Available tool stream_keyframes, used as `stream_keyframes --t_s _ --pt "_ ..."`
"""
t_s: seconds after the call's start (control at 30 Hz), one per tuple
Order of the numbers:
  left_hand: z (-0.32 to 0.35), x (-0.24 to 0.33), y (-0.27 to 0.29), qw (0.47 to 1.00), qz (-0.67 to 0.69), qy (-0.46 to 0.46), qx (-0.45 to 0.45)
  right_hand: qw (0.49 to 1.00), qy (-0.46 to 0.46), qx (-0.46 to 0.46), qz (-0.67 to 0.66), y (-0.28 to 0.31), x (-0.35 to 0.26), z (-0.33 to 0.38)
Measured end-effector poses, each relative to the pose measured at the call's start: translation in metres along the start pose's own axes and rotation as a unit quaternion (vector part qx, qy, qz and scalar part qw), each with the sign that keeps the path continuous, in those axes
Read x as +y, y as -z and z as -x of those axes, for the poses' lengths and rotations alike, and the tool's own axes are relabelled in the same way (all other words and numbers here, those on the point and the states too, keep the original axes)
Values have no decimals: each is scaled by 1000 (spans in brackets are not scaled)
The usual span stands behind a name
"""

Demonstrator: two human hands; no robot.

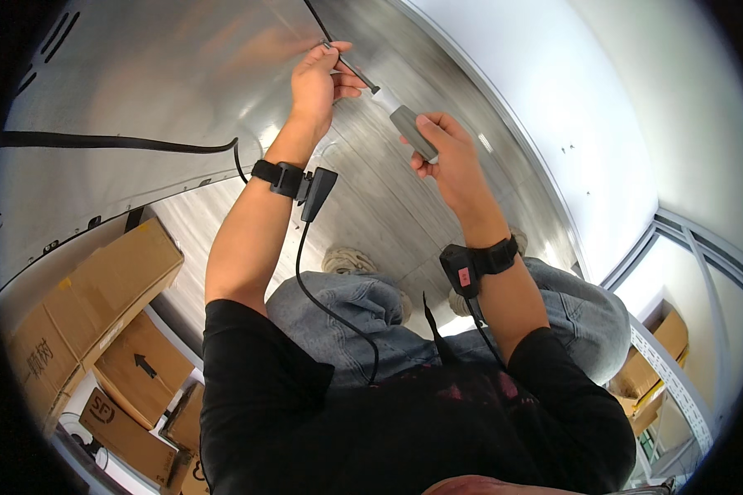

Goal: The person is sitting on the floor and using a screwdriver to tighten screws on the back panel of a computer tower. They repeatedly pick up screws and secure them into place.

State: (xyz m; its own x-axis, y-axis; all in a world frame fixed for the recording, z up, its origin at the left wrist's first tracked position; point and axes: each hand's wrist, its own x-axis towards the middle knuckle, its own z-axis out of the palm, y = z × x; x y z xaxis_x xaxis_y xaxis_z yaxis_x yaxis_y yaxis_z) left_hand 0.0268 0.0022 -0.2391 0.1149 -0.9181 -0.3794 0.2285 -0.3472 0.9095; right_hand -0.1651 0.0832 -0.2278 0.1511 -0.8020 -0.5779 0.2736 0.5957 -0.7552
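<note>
Two things held: from afar, I see the left hand (315,81) pinching a thin black cord (317,18). Right hand (456,153) grips a gray-handled tool (411,132).

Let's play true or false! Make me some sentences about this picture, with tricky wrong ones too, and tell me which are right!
1. The right hand holds a long grey handle. True.
2. The left hand rests on the faded blue denim jeans. False: it is up by the grey handle's far end, its fingers at a thin dark rod.
3. A small black device is strapped to each forearm, on the left and on the right. True.
4. The short-sleeved shirt is bright yellow. False: it is black, with some reddish marks.
5. A big brown cardboard box is at the picture's left. True.
</note>
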Motion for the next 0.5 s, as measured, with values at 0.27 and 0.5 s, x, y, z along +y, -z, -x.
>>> stream_keyframes --t_s 0.27,0.5 --pt "-4 -4 4 1000 10 -7 -13 1000 -4 -6 -25 0 2 -1" --pt "-1 -1 2 1000 -7 -16 -16 999 -13 -4 -38 0 2 0"
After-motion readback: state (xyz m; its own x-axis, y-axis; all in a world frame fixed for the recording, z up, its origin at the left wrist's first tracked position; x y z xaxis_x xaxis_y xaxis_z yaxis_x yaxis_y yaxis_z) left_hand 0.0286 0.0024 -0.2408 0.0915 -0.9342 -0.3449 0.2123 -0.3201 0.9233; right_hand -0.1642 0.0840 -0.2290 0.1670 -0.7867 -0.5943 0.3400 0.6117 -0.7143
